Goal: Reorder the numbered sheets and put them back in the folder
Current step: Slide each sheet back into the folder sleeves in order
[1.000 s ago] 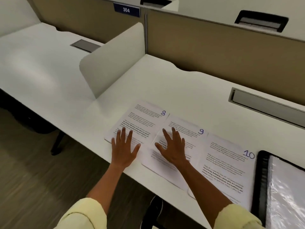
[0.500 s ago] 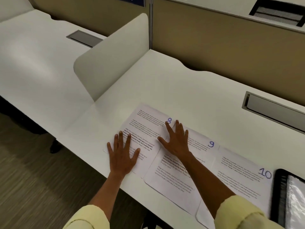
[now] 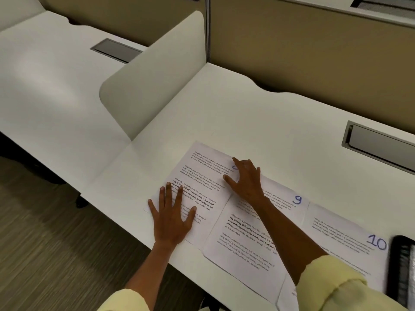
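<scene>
Lowest in the frame, pale yellow sleeves (image 3: 332, 286) lead up to both hands. The left hand (image 3: 171, 217) lies flat, fingers spread, on the near-left part of the leftmost sheet (image 3: 202, 176) — its grip open, holding nothing. Just right, the sheet marked 9 (image 3: 247, 243) overlaps it, then the sheet marked 10 (image 3: 345, 232); the black folder (image 3: 402, 265) sits at the right edge. Farther up, the right hand (image 3: 246, 178) presses that leftmost sheet's far-right corner, fingers extended, covering its number. Beyond, the white desk (image 3: 258, 113) meets a divider (image 3: 157, 70).
</scene>
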### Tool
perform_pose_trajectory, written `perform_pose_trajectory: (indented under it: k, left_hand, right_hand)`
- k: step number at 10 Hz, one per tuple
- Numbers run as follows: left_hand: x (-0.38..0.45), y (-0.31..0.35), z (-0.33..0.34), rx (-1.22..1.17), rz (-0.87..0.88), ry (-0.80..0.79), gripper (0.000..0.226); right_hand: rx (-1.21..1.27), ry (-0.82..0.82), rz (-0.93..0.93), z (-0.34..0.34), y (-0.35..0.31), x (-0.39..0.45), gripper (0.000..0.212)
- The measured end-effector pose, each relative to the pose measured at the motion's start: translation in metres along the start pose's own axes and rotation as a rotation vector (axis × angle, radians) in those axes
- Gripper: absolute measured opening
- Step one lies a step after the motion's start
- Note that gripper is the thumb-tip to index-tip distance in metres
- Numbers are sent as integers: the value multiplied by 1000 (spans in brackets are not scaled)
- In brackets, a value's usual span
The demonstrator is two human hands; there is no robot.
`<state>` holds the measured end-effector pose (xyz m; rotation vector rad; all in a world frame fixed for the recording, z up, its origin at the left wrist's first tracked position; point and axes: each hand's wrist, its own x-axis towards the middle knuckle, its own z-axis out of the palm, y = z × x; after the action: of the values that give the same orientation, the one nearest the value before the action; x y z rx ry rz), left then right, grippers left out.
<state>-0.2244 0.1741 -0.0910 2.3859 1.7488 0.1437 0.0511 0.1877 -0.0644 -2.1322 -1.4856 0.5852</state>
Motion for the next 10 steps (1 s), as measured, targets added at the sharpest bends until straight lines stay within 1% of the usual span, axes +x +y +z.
perform_pose_trajectory:
  k: [1, 2, 3, 4, 5, 6, 7, 8, 9, 10]
  left_hand:
    - [0, 0, 0, 5, 1, 5, 80]
    - [-1, 0, 0, -10, 4, 11, 80]
    - [-2, 0, 1, -26, 10, 22, 80]
    - [-1, -1, 0, -18, 8, 19, 81]
    - [1, -2, 0, -19, 4, 9, 82]
    - [0, -3, 0, -39, 2, 0, 84]
    - [0, -4, -2, -88, 5, 0, 87]
    - [-1, -5, -5, -185, 8, 19, 90]
    - [-1, -5, -11, -281, -25, 50, 95]
    - [-1, -2, -19, -378, -95, 59, 99]
  right_hand:
    - [195, 25, 16, -3, -7, 1, 69]
    - [504, 37, 90, -7, -20, -4, 88]
    - [704, 62, 196, -9, -33, -14, 105]
    - [768, -4, 269, -6, -43, -26, 94]
    - [644, -126, 277, 2, -48, -40, 67]
    - [571, -171, 263, 11, -52, -59, 47]
    - [553, -142, 274, 18, -53, -72, 33]
    - [543, -85, 307, 19, -53, -82, 13]
    - [592, -53, 301, 14, -50, -90, 15]
    - [673, -29, 295, 7, -46, -101, 15]
